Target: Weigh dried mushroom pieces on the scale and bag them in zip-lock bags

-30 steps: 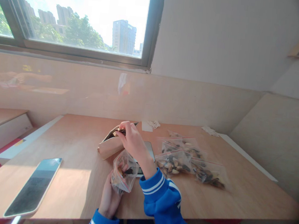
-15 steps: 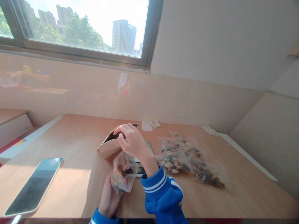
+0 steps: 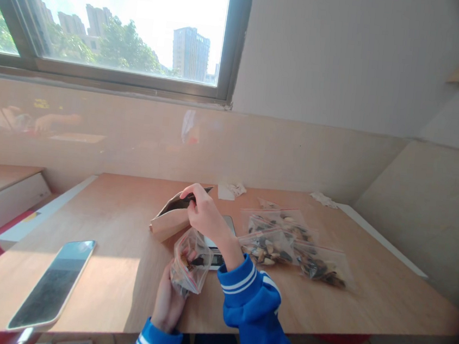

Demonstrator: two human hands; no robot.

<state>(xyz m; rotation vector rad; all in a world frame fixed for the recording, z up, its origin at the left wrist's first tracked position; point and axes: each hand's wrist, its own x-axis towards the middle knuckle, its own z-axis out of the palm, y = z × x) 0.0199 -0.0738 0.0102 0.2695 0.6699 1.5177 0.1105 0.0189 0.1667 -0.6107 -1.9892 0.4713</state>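
My left hand (image 3: 169, 302) is wrapped round the lower part of a clear zip bag (image 3: 191, 264), whose mouth gapes upward. Small brown, dark and pinkish pieces like pebbles lie inside it. My right hand (image 3: 208, 213) is at the mouth of a brown paper bag (image 3: 168, 227) that leans open behind the zip bag. Its thumb and fingers are curled together, and whatever they hold is too small or hidden to make out. Under my right wrist sits a flat digital scale (image 3: 217, 259) with a dark display, partly covered by the wrist and the zip bag.
Several filled zip bags (image 3: 268, 248) of mixed stones or shells lie to the right of the scale. A smartphone (image 3: 53, 285) rests at the table's left front. White paper (image 3: 226, 192) and crumpled tissue (image 3: 323, 200) lie along the wall edge.
My right hand has shifted slightly right and out of the paper bag's mouth, its fingers curling more. My left hand and the zip bag stay in place.
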